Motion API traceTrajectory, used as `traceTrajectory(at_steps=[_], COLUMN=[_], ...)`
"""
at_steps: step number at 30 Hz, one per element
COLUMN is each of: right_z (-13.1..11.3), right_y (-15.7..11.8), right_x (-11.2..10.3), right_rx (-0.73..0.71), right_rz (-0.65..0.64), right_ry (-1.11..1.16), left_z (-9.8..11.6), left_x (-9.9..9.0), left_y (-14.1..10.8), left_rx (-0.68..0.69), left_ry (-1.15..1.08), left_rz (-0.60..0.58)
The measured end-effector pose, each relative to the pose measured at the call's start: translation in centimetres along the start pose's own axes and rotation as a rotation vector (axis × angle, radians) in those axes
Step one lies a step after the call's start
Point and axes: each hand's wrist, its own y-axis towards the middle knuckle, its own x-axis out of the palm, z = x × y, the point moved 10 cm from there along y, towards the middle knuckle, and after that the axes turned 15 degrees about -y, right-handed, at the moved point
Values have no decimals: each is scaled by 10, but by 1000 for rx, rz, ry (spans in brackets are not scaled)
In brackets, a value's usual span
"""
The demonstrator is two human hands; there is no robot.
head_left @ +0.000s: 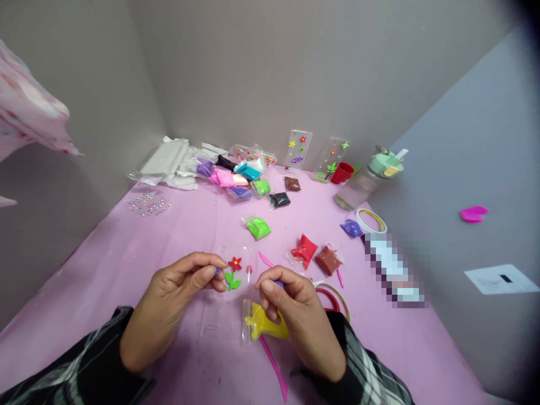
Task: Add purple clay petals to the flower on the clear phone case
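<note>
My left hand (177, 298) pinches a small bit of purple clay (218, 271) between thumb and fingertips. Purple clay also shows in my right hand (295, 315), partly hidden by the curled fingers. Between and below the hands lies a clear phone case (211, 323), decorated with a red clay flower (235, 263) with a yellow centre and green leaves (232, 281). A small pinkish-red piece (249, 269) sits near the case's right side. Under my right hand is a packet of yellow clay (268, 322), partly covered by it.
Packets of red clay (304, 251), brown clay (328, 259) and green clay (258, 228) lie beyond the hands. Pink tools (274, 368) and tape rolls (371, 221) are around. Two decorated cases (298, 149) lean at the back beside a bottle (356, 185).
</note>
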Motion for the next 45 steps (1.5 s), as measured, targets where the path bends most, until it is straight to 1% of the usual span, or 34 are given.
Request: traceTrajectory(at_steps=[6, 12, 16, 19, 23, 27, 30, 32, 36, 41, 45], right_z=[-1, 0, 1, 0, 0, 0, 0, 0, -1, -1, 0], right_y=[0, 0, 0, 0, 0, 0, 0, 1, 1, 1, 0], right_x=[0, 2, 1, 1, 1, 1, 2, 2, 2, 1, 1], right_rx=[8, 16, 27, 32, 34, 29, 23, 21, 22, 36, 42], right_rz=[-3, -9, -3, -2, -1, -6, -11, -15, -16, -9, -8], right_ry=[3, 11, 1, -1, -2, 1, 13, 15, 4, -14, -17], left_z=[-1, 3, 2, 0, -4, -13, -14, -11, -2, 2, 0], left_x=[7, 12, 14, 18, 28, 34, 35, 34, 30, 18, 9], left_y=[-1, -1, 0, -3, -6, -8, -9, -8, -6, -2, -1], left_rx=[-1, 32, 28, 1, -66, -169, -184, -166, -77, 1, 5], left_ry=[-83, -32, -40, -71, -143, -237, -219, -202, -133, -70, -97], left_rz=[-53, -72, -94, -128, -207, -235, -249, -245, -226, -114, -48])
